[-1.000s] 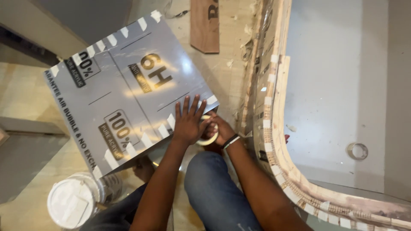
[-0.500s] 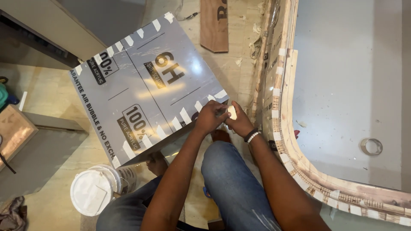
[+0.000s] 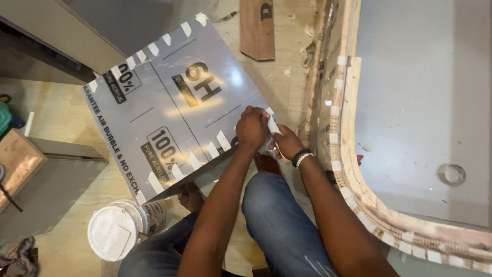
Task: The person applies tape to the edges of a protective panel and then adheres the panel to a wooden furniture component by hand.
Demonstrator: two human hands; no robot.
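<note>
A grey acrylic sheet [image 3: 169, 107] with printed protective film lies tilted on the floor, short strips of white tape along its edges. My left hand [image 3: 251, 128] is closed at its right corner, pinching a white strip of tape [image 3: 273, 125]. My right hand [image 3: 288, 144], with bracelets on the wrist, sits just right of it and grips the tape roll [image 3: 266, 149], which is mostly hidden between the hands. My knees in blue jeans [image 3: 277, 215] are below.
A large grey panel [image 3: 420, 102] with a curved, taped wooden edge [image 3: 359, 200] and a round hole [image 3: 452, 174] fills the right side. A white lidded bucket [image 3: 110, 233] stands lower left. A wooden plank [image 3: 258, 28] lies at the top, a wooden box [image 3: 15, 164] at far left.
One second ago my left hand lay flat and spread on the sheet. It has since closed and moved to the corner with my right hand, and a strip of tape is drawn out between them.
</note>
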